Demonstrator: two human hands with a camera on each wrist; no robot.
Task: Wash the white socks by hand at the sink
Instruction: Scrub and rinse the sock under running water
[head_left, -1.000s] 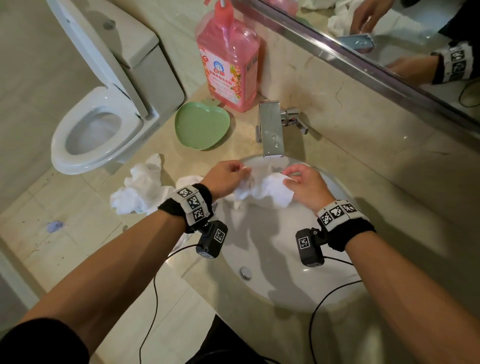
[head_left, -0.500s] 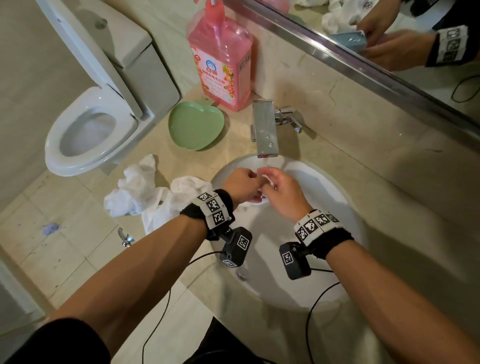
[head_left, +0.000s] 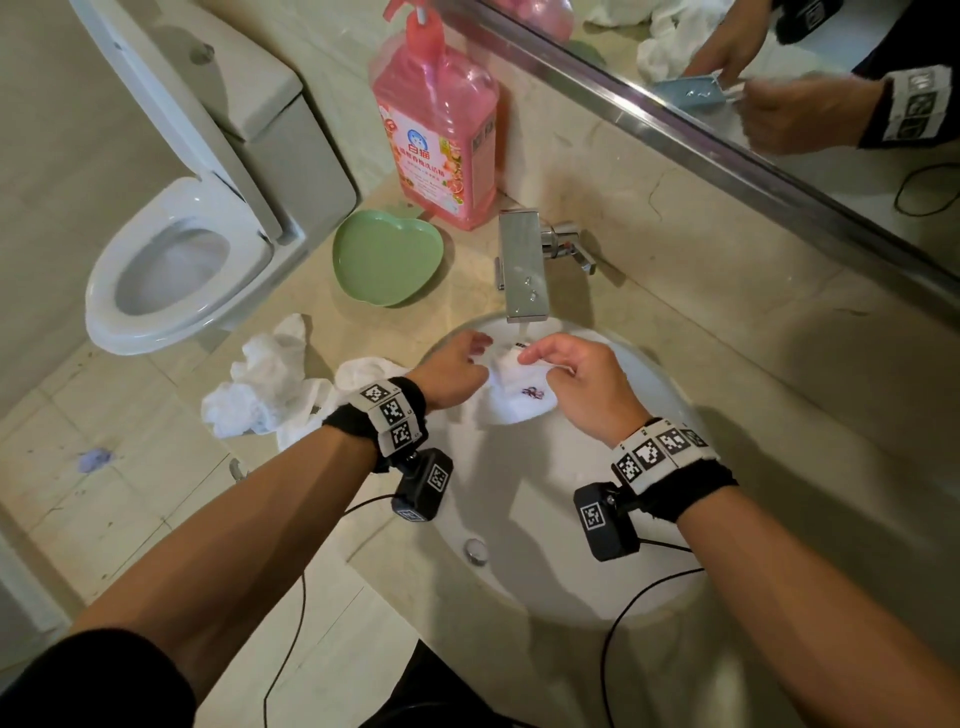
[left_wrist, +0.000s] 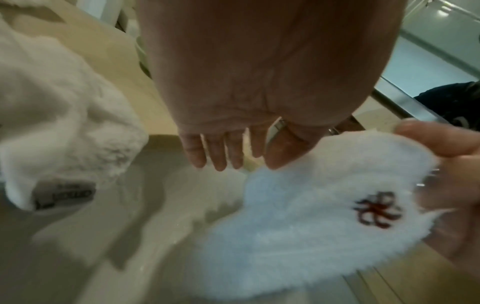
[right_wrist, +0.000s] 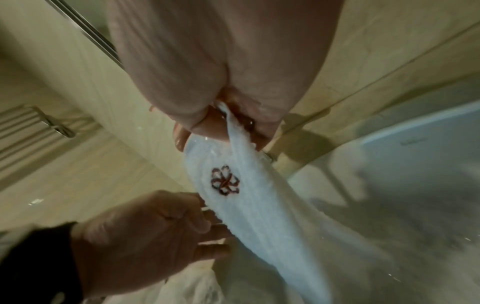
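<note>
Toilet (head_left: 171, 270) sits far left with the seat down and lid up, below the counter level. Next over, a heap of white socks (head_left: 270, 384) lies crumpled on the beige countertop (head_left: 727, 364), draped up to the left rim of the sink (head_left: 545, 519); one shows a grey label in the left wrist view (left_wrist: 64, 193). Behind the heap, a green heart-shaped dish (head_left: 387, 257) sits just beside a pink pump bottle of detergent (head_left: 439, 130) at the back wall. Left hand (head_left: 449, 371) is over the left side of the basin, fingers straight and relaxed (left_wrist: 218, 152), thumb tip touching the edge of the white sock (head_left: 519, 400), not gripping it. That sock hangs over the bowl directly under the chrome faucet (head_left: 524, 265), with a thin stream of water running from the spout; a small dark red embroidered flower (right_wrist: 224, 181) faces up. Right hand (head_left: 582, 384) pinches the sock's upper edge, thumb and fingers curled on the fabric (right_wrist: 207, 123). Hands are close but apart, sock between them. Drain (head_left: 475, 551) is visible at the near side of the bowl. Mirror (head_left: 779, 78) runs along the upper right, reflecting both hands and the faucet.
</note>
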